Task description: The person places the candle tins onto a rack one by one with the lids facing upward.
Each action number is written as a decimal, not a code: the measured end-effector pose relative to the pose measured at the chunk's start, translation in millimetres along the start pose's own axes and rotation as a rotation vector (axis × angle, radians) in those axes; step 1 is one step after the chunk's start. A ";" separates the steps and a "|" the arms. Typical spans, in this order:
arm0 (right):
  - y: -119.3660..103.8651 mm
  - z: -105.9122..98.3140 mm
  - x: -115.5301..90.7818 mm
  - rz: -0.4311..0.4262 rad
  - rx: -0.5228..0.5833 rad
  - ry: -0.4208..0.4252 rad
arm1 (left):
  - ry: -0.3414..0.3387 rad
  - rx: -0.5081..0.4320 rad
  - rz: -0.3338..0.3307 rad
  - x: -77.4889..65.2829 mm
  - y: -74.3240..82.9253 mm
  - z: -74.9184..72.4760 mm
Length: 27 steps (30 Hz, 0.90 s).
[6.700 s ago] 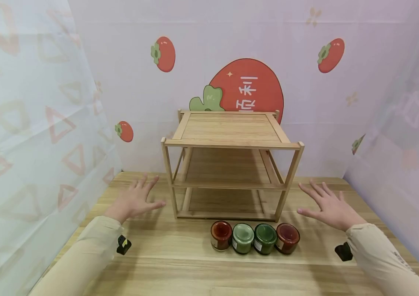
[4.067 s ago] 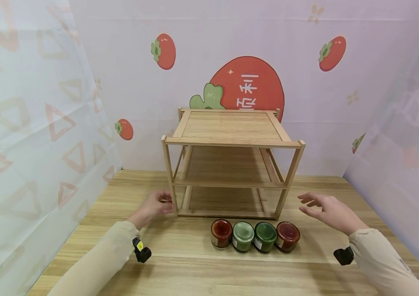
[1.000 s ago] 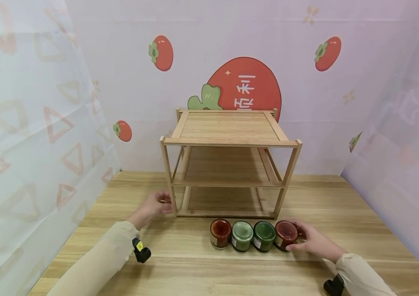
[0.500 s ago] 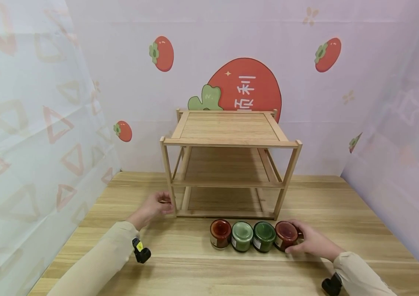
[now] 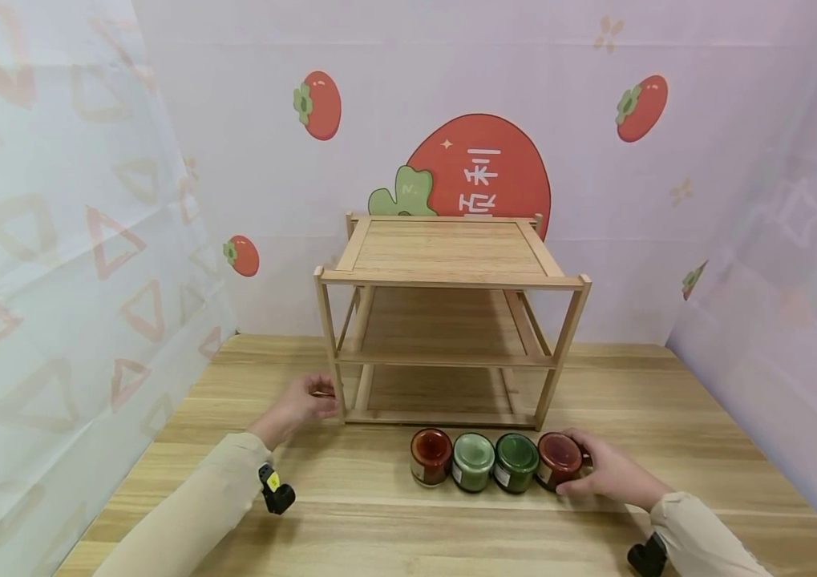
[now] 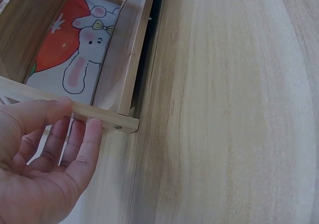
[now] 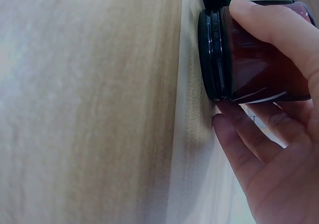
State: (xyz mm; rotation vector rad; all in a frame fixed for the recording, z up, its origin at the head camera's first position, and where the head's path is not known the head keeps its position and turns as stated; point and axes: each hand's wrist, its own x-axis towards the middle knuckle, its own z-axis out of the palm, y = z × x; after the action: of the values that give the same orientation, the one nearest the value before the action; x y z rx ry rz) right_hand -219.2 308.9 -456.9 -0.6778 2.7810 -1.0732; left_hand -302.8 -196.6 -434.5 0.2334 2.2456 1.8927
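Observation:
My left hand (image 5: 303,407) is at the front left post of a light wooden shelf rack (image 5: 451,278). In the left wrist view, thumb and fingers pinch that post (image 6: 107,115) near its foot. My right hand (image 5: 613,469) grips the dark red glass jar (image 5: 560,458) at the right end of a row, thumb on the near side, fingers round the far side. The right wrist view shows this jar (image 7: 264,59) standing on its black lid on the table. Left of it, close together, are a dark green jar (image 5: 516,462), a pale green jar (image 5: 473,462) and an orange-red jar (image 5: 431,456).
The row of jars stands just in front of the rack's bottom rail (image 5: 444,417). Beneath everything is a wood-grain table (image 5: 394,537). Printed cloth walls (image 5: 256,136) enclose it at the back and both sides.
Both hands were spread apart above the table at first. The left came in to the rack's post; the right came down and took hold of the dark red jar. Rack and jars look unmoved.

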 end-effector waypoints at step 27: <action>-42.4 -22.1 -7.7 0.046 0.138 0.242 | -0.017 0.000 0.005 -0.3 -0.9 -0.6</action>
State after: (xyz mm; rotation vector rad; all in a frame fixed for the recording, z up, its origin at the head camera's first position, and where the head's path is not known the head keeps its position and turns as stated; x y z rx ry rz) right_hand -201.6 298.1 -413.1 -0.4953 2.8643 -1.4082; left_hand -302.6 -197.4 -435.2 0.2542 2.2360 1.8855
